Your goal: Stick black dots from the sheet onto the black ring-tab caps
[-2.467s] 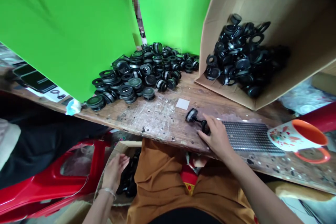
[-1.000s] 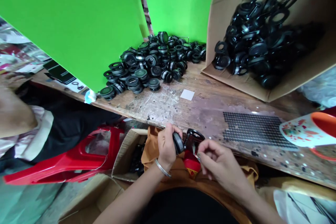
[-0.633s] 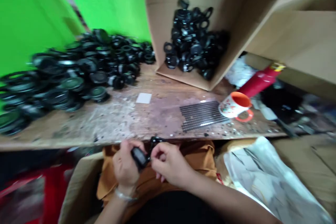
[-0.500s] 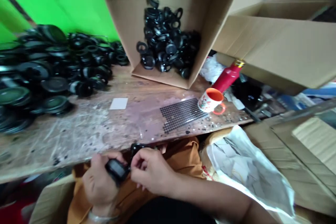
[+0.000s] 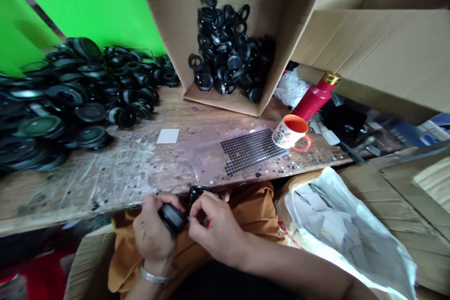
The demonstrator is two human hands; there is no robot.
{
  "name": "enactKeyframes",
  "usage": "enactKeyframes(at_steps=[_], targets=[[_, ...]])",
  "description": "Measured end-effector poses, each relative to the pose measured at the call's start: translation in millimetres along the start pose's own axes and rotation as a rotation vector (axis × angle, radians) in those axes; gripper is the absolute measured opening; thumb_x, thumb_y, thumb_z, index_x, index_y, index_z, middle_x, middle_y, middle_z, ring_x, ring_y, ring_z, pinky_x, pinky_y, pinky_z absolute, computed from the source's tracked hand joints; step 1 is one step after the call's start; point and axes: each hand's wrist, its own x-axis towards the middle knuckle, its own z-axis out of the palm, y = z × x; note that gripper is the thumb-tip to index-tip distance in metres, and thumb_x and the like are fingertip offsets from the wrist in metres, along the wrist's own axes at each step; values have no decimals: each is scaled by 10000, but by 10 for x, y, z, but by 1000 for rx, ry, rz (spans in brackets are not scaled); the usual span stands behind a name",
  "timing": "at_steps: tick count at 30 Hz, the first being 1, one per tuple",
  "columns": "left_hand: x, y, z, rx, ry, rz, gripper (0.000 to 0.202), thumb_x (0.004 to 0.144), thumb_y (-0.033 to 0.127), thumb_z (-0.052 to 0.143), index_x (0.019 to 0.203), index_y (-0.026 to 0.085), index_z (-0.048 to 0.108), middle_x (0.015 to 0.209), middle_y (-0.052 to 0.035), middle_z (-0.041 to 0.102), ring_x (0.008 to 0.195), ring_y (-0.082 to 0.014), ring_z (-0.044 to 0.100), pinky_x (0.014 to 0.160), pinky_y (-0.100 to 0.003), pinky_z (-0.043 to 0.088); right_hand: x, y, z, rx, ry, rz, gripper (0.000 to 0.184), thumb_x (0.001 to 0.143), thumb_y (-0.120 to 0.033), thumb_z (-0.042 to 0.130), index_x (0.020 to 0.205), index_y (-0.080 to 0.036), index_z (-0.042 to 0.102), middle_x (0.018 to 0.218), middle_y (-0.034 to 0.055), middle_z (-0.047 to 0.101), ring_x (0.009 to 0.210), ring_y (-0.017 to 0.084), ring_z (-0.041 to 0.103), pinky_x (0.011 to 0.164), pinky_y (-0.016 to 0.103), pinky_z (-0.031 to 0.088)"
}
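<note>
My left hand (image 5: pixel 154 229) is wrapped round a black round plastic part with a ribbed edge (image 5: pixel 172 218), held above my lap at the table's front edge. Close beside it, my right hand (image 5: pixel 216 227) has thumb and fingers pinched together; what they hold is too small to make out. A spot of red shows between those fingers. Just behind the right fingers is a glossy black curved piece (image 5: pixel 198 191), partly covered by the hand. Whether it joins the ribbed part cannot be seen.
Black round parts (image 5: pixel 91 111) are heaped on the wooden table (image 5: pixel 119 168). A carton (image 5: pixel 165 23) holds more. A sheet of black dots (image 5: pixel 246 152), white card (image 5: pixel 168 136), mug (image 5: pixel 290 132) and red bottle (image 5: pixel 312 101) lie rightward. A white bag (image 5: pixel 378 225) contains card pieces.
The whole view has shifted slightly, so both hands appear further right. The left hand still holds the ribbed part, and the right fingers remain pinched beside it.
</note>
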Motion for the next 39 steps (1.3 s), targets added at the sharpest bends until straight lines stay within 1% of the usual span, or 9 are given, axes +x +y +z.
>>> enactKeyframes(at_steps=[10, 15, 20, 23, 26, 29, 32, 35, 39], targets=[[-61, -118, 7, -211, -39, -62, 567, 965, 514, 355, 556, 201, 593, 558, -10, 566, 586, -182, 507, 613, -300, 415, -25, 17, -37, -71, -68, 21, 99, 791, -99, 561, 800, -196, 541, 804, -9, 540, 712, 107, 521, 646, 202, 434], [-5, -13, 28, -236, -7, -117, 582, 973, 492, 310, 546, 193, 568, 526, -13, 558, 562, -173, 508, 592, -287, 415, -131, 34, -121, -221, -52, -333, 264, 908, -110, 441, 1115, -161, 597, 1050, 104, 624, 949, 168, 617, 840, 271, 528], [14, 0, 67, -353, -44, -159, 569, 962, 508, 333, 547, 187, 554, 512, -15, 543, 528, -157, 499, 560, -272, 416, -251, 89, -191, -426, -32, -585, 509, 914, -68, 410, 1421, -106, 419, 1177, 179, 628, 1104, 239, 605, 901, 348, 559], [-17, -56, 90, -372, -59, -159, 557, 963, 501, 352, 557, 181, 559, 517, -12, 540, 518, -147, 496, 547, -262, 416, -286, 75, -245, -414, -93, -515, 478, 923, -90, 449, 1398, -140, 468, 1183, 165, 634, 1056, 234, 617, 871, 354, 567], [-35, -97, 97, -385, -60, -202, 563, 967, 509, 344, 561, 181, 557, 511, -8, 532, 502, -142, 499, 528, -253, 419, -221, 59, -398, -257, -157, -436, 308, 937, -125, 487, 1215, -182, 610, 1084, 113, 656, 943, 180, 635, 816, 295, 559], [-20, -94, 95, -397, -32, -225, 564, 964, 513, 345, 554, 183, 549, 497, -5, 520, 481, -138, 496, 501, -245, 416, 6, 168, -644, -234, -12, -308, 188, 941, -139, 474, 979, -194, 649, 924, 75, 649, 873, 166, 620, 792, 297, 530], [13, -68, 101, -382, -23, -191, 574, 962, 513, 342, 538, 183, 543, 492, -12, 517, 472, -134, 491, 491, -242, 410, 339, 415, -862, -467, 96, -137, 135, 905, -150, 495, 895, -179, 626, 854, 61, 617, 789, 167, 587, 735, 292, 495], [40, -43, 114, -393, -30, -174, 591, 966, 518, 337, 524, 184, 541, 479, -14, 516, 468, -132, 483, 490, -243, 400, 628, 640, -963, -680, -7, -45, 153, 864, -113, 499, 853, -163, 643, 874, 70, 621, 821, 171, 585, 773, 286, 461], [58, -20, 132, -427, -23, -154, 586, 972, 505, 342, 525, 183, 542, 481, -12, 522, 480, -129, 494, 519, -243, 409, 816, 714, -990, -725, -162, -49, 182, 817, -83, 517, 737, -166, 658, 811, 55, 619, 785, 159, 567, 739, 257, 409]])
